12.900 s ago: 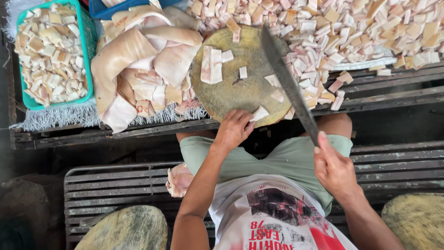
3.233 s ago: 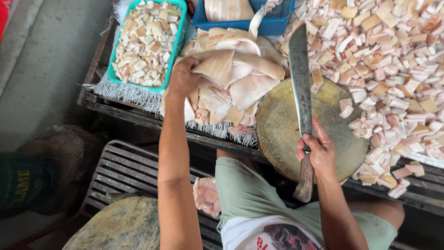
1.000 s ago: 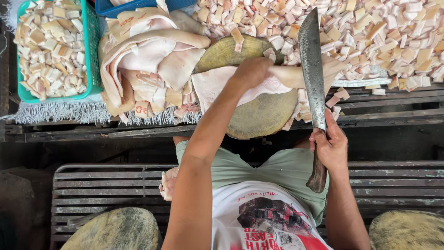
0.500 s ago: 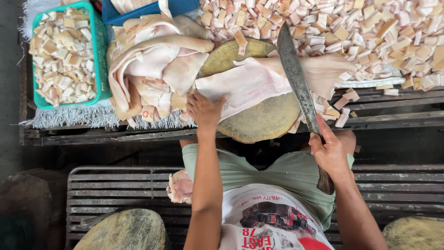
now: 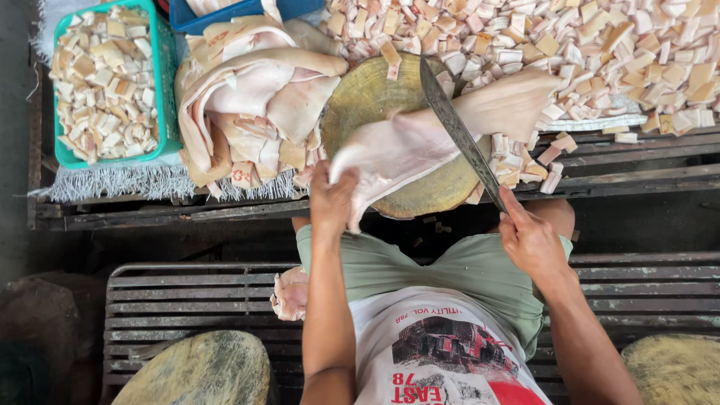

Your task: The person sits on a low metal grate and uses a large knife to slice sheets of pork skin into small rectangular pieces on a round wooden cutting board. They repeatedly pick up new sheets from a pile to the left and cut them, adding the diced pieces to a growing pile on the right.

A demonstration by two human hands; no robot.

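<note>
A large pale slab of pork skin [image 5: 420,139] lies across a round wooden chopping block [image 5: 375,97]. My left hand [image 5: 332,201] grips the slab's near-left corner at the block's front edge. My right hand [image 5: 531,238] holds the handle of a long cleaver [image 5: 459,135], whose blade rests diagonally across the slab. A heap of uncut skin slabs [image 5: 247,105] lies just left of the block.
Cut cubes [image 5: 600,45] cover the bench to the right and behind. A green basket [image 5: 165,82] of cubes stands at far left, a blue crate [image 5: 217,13] behind the heap. Slatted benches [image 5: 172,300] and two more round blocks [image 5: 199,371] are near me.
My left hand drew the slab fully onto the block and now pins its near corner. The cleaver came down from upright to lie across the skin.
</note>
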